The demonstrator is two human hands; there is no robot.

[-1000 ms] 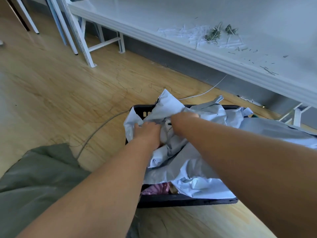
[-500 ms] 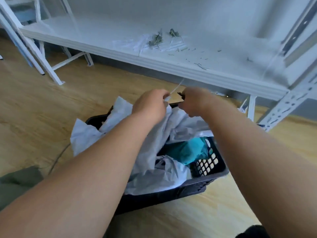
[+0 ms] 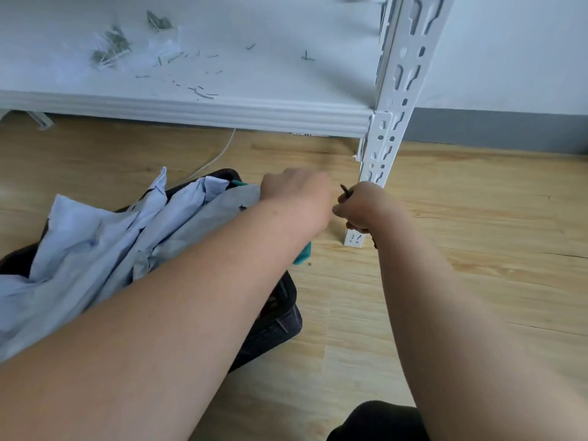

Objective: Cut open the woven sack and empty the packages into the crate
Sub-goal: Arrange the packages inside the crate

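A black plastic crate [image 3: 280, 329] stands on the wood floor at lower left, heaped with crumpled pale grey-blue plastic packages [image 3: 105, 237]. A teal package [image 3: 304, 254] peeks out at the crate's right rim. My left hand [image 3: 296, 194] is blurred above that rim, where the top grey package ends; its fingers are hidden. Just to its right, my right hand [image 3: 359, 208] grips a small dark tool [image 3: 345, 190] whose tip sticks up out of the fist. The two hands nearly touch. I cannot pick out a woven sack.
A white metal shelf [image 3: 191, 113] runs across the back, with cut scraps [image 3: 111, 52] lying on it. Its slotted upright post [image 3: 391, 122] comes down right behind my right hand. A white cable [image 3: 216, 157] crosses the floor. Something dark [image 3: 375, 421] sits at the bottom edge.
Both hands have moved right, from above the crate's middle to its right rim by the shelf post. The thin white strip between them half a second ago is out of sight.
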